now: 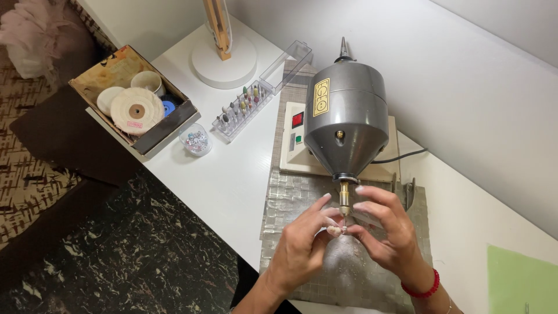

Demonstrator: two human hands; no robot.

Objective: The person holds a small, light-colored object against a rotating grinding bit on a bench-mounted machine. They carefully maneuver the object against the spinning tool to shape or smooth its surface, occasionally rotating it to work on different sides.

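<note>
Left hand point(302, 247): my fingertips pinch 1 small pale piece point(335, 231).
Right hand point(386, 229): pinches the same piece.
Piece: at the spindle tip point(344, 208) of the grey polishing motor point(346, 119), above the silver mat point(290, 197).

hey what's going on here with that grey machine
A person holds a small pale piece with both hands against the spindle tip of a grey polishing motor. The left hand and the right hand pinch it together from either side. A box of buffing wheels and a rack of small burrs sit farther back on the white table.
</note>
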